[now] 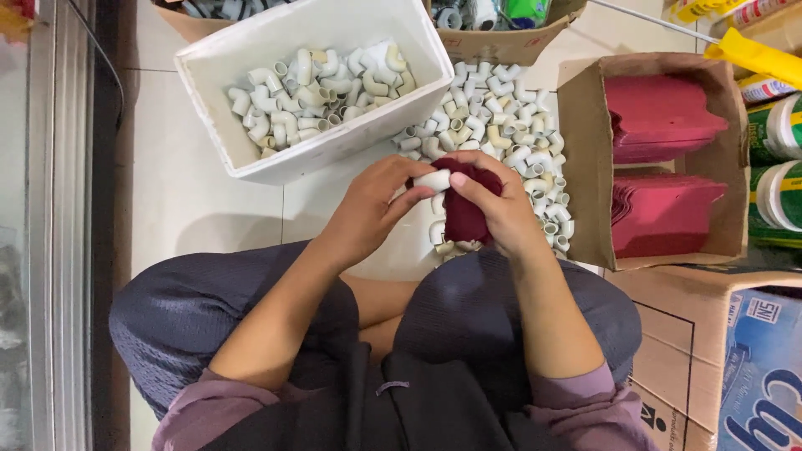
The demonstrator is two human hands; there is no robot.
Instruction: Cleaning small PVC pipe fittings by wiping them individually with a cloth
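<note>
The person sat on the tiled floor (209,200) with the knees bent, in dark grey trousers and mauve sleeves. Just above the knees, both hands met over the floor. The left hand (368,209) had its grip closed on one end of a small white pipe elbow (433,179), with the thumb and the fingers pinching it. The right hand (501,205) had its grip closed on a dark red cloth (464,209), and its thumb pressed the other end of the same elbow, so the cloth lay against the elbow and hung down under it.

Just behind the hands, and reaching to the right of them, a pile of loose white pipe elbows (501,117) lay directly on the floor. A few of them lay below the cloth, close to the right knee. To the right of this pile stood an open cardboard box (585,167) which held stacks of dark red sheets (660,117). Beyond that box, at the right edge, I saw green and white cans (777,159) and a yellow strip (756,54).

To the left behind the pile stood a white plastic bin (251,159), a little tilted, with more white elbows inside. Farthest from the pile, at the top edge, was another cardboard box (501,42) with mixed items; I could not tell what they were.
</note>
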